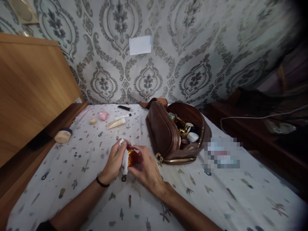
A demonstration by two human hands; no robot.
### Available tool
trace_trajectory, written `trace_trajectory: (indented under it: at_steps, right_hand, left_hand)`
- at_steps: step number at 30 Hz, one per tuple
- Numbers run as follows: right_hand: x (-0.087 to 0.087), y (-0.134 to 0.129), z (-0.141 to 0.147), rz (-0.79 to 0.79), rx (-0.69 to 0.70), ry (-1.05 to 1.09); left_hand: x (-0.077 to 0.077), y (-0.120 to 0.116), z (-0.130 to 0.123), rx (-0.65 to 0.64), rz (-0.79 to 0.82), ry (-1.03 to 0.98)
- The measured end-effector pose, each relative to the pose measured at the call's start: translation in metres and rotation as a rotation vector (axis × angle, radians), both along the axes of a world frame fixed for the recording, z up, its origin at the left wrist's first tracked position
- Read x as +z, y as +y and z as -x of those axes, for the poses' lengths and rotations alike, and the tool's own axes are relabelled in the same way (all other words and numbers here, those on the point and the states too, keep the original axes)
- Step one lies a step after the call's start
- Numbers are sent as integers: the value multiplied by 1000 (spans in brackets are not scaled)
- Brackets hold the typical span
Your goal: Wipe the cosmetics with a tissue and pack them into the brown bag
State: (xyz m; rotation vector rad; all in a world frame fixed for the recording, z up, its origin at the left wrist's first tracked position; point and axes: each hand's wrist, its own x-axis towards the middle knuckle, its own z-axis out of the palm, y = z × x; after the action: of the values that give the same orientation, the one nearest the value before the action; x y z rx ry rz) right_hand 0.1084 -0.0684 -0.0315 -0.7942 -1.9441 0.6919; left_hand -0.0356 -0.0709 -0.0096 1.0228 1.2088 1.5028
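In the middle of the view my left hand [114, 163] is closed on a white wad of cloth or tissue [125, 162]. My right hand [149, 170] grips a small amber-red container with a shiny gold part [133, 158], its fingers curled round the side. Cloth and container press against each other between the two hands. Fingers cover much of the container, so its exact kind is unclear. To the right stands a brown leather toiletry bag [158, 128], unzipped, with several bottles and a white-lidded jar [192, 137] inside.
On the patterned sheet [96, 179] at left lie a cream tube [116, 123], a thin white tube [123, 116], a black slim item [125, 108], a pink jar [103, 115] and a dark-lidded tub [63, 135]. A wooden cabinet [36, 86] borders the left.
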Motion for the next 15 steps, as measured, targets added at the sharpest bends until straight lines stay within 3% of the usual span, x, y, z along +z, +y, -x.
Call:
trace_trajectory:
  at_steps: [3,9,15]
  right_hand:
    - [-3,0,-1,4,-57,-13]
    - [-2,4,-5,-98,28,-49]
    - [-1,2,-3,-79,4,-85]
  left_hand:
    - [1,-2,-1,-12,26,-47]
    - [9,-4,5,-172,-4,102]
    - [2,-1,4,-19,-29,24]
